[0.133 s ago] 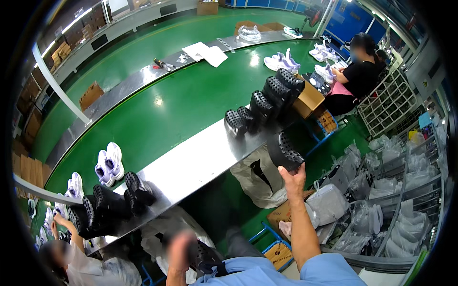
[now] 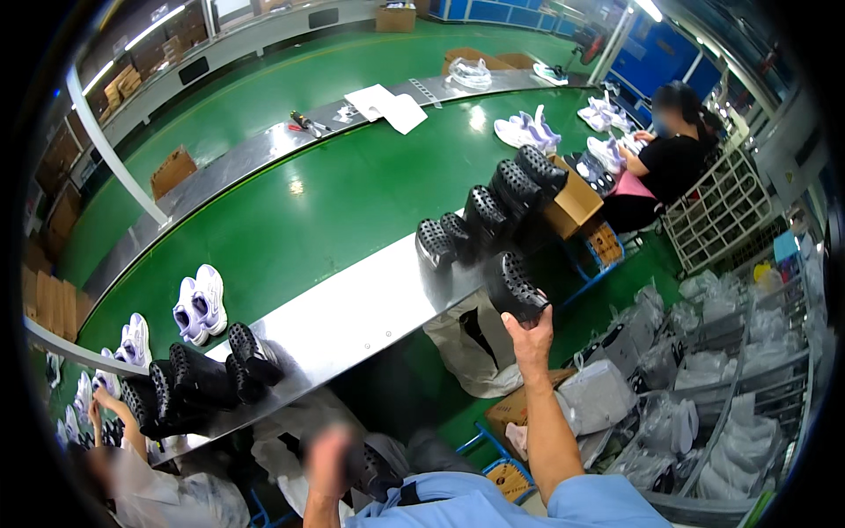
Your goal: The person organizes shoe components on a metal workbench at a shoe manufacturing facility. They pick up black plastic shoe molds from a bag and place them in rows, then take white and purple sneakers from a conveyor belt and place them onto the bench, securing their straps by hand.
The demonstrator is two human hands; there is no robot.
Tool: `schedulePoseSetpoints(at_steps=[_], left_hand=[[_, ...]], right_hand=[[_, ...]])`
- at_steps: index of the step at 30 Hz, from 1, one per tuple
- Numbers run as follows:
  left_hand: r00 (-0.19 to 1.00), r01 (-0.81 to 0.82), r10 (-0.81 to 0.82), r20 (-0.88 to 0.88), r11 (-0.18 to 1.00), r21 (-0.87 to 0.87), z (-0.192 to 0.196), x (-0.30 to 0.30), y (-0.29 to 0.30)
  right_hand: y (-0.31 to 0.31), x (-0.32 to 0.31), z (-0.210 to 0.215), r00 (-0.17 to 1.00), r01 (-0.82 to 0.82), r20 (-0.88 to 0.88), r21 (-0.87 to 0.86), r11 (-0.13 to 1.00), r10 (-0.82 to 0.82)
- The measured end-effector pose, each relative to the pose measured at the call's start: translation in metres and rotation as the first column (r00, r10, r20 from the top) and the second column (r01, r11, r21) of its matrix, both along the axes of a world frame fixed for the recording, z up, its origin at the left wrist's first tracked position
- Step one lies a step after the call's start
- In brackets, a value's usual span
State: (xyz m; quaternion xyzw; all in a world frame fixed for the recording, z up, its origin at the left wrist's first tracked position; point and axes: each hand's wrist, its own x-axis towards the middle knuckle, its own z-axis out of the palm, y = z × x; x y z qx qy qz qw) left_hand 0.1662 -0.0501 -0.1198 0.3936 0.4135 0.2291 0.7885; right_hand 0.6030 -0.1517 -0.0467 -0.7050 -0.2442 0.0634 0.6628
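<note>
Green, black, white and lilac
Black and dotted on the held boot (image 2: 512, 286) right of centre and the boots (image 2: 198, 374) at lower left; white with lilac on the sneakers (image 2: 209, 297) at left; bright green on the long surface (image 2: 334, 194) mid-frame; plain silver on the desk (image 2: 352, 308); light blue on the shirt (image 2: 475, 503) at bottom.

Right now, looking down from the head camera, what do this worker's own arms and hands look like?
They are human, not mechanical. A short, light-blue fabric sleeve covers the upper right arm, leaving the forearm bare. The right hand wears no glove, and no watch shows on its wrist. The left hand is too blurred for detail.
</note>
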Motion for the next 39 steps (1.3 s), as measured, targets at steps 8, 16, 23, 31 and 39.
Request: schedulePoseSetpoints(at_steps=[8,16,23,31,39], left_hand=[[0.992,0.005,0.012,-0.125,0.991,0.134,0.032,0.019,0.065],[0.936,0.235,-0.164,-0.311,0.950,0.207,0.058,0.058,0.150],[0.968,0.158,-0.126,-0.217,0.977,0.141,0.057,0.083,0.201],[0.945,0.171,-0.151,-0.289,0.984,0.044,0.085,0.131,0.219],[0.942,0.118,-0.130,-0.310,0.991,-0.056,0.093,0.190,0.231]], right_hand=[[0.103,0.009,-0.030,0.997,0.083,-0.012,0.016,0.996,-0.083],[0.166,0.036,-0.059,0.980,0.160,0.147,-0.212,0.964,-0.131],[0.182,0.062,-0.082,0.960,0.274,0.144,-0.290,0.917,-0.241],[0.189,0.063,-0.097,0.937,0.308,0.258,-0.285,0.908,-0.237],[0.186,0.063,-0.103,0.962,0.250,0.181,-0.285,0.925,-0.204]])
